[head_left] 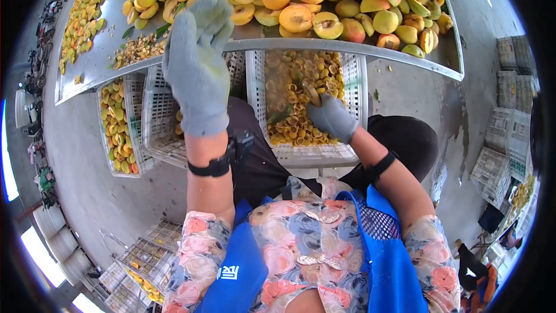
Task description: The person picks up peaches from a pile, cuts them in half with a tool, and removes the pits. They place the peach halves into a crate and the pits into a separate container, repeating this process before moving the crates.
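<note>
My left hand, in a grey glove, reaches up to the edge of the metal table, its fingertips on the heap of whole and cut peaches. Its back faces me and I see nothing in it. My right hand, also gloved, hangs over a white crate full of pits and scraps below the table edge. Its fingers pinch a small brownish piece; what the piece is, I cannot tell.
Two more white crates stand to the left under the table: a middle one and one with peach halves. Halved fruit lines the table's far left. Stacked crates sit at right and lower left. Another person stands at lower right.
</note>
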Motion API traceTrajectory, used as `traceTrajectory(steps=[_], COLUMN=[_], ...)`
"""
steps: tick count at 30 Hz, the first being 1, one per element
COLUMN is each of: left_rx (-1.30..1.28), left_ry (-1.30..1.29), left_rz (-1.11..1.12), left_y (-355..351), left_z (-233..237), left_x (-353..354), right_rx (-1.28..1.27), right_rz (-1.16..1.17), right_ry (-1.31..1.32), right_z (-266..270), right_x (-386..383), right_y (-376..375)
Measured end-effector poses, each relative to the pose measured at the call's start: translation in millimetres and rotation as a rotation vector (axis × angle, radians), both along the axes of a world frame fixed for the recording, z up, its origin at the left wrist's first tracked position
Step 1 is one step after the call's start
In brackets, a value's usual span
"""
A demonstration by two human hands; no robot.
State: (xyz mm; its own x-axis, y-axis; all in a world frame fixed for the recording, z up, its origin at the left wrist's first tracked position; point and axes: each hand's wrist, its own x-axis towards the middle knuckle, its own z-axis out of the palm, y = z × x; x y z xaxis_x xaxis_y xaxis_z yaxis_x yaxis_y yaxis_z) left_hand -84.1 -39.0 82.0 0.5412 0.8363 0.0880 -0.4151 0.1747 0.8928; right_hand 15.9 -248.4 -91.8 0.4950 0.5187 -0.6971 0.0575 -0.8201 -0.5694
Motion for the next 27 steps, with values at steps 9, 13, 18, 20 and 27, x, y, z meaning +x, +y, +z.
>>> traceTrajectory(steps=[9,13,18,20,27], left_rx=[0.408,0.250,-0.107,-0.124,-0.151], left_ry=[0.172,0.269,0.338,0.270,0.243], left_rz=[-0.550,-0.614,-0.429,-0.341,-0.447], left_y=[-74,-60,-30,-34,-36], left_z=[-65,-64,-70,-76,-74], left_x=[23,28,28,28,33], right_rx=[-0.003,-0.056,-0.151,-0.158,-0.081], right_rz=[0.250,0.337,0.409,0.399,0.188], right_ry=[-0.343,-0.365,-0.367,-0.343,-0.068], right_z=[-109,-159,-221,-233,-231], right_x=[32,30,30,31,42], right_y=[105,162,193,191,152])
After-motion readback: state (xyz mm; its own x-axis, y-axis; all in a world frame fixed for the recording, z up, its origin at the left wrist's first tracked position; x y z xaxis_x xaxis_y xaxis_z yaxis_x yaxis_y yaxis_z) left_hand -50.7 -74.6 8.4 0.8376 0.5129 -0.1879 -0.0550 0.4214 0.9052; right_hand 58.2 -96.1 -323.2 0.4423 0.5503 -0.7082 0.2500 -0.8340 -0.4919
